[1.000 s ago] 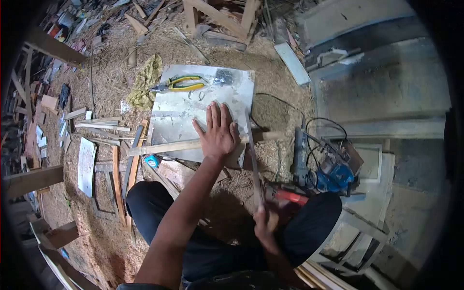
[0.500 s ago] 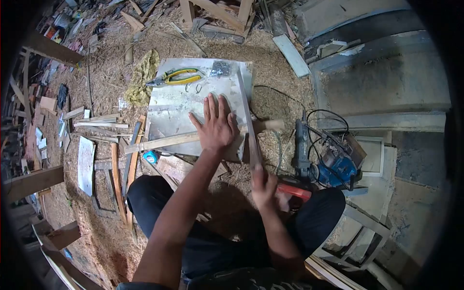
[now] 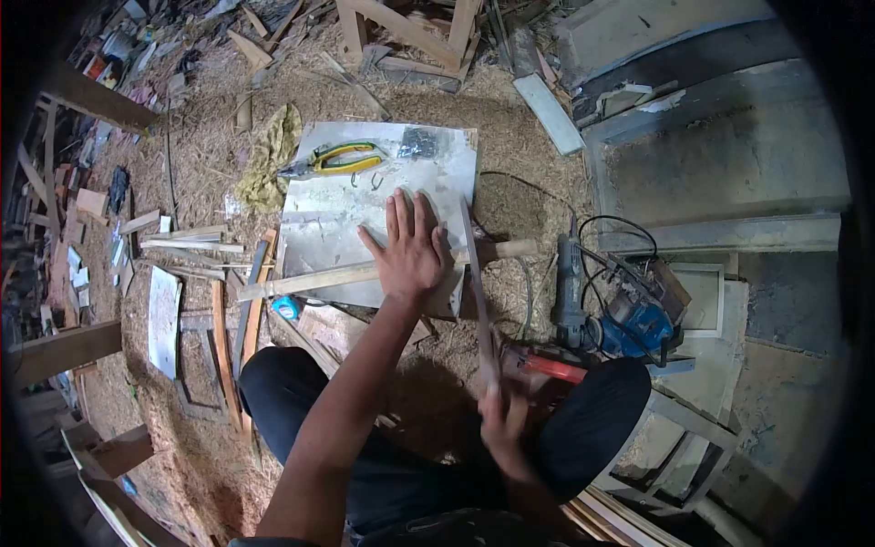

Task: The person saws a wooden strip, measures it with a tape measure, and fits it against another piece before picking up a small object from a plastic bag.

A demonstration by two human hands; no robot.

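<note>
White, stained board [image 3: 319, 205] lies before the person. Wooden strip [image 3: 314, 277] crosses the board's near part, long axis left to right, right end angled slightly away, both ends overhanging. Judged light, stiff, not fragile; best pressed down over the board. Long-bladed tool [image 3: 483, 314] stands at the board's right edge, crossing the strip, tip pointing away; probably stiff lengthwise, best held by its near end. Left grip [image 3: 416, 264]: palm over strip, fingers spread. Right grip [image 3: 503, 417]: clamped on the tool's near end.
</note>
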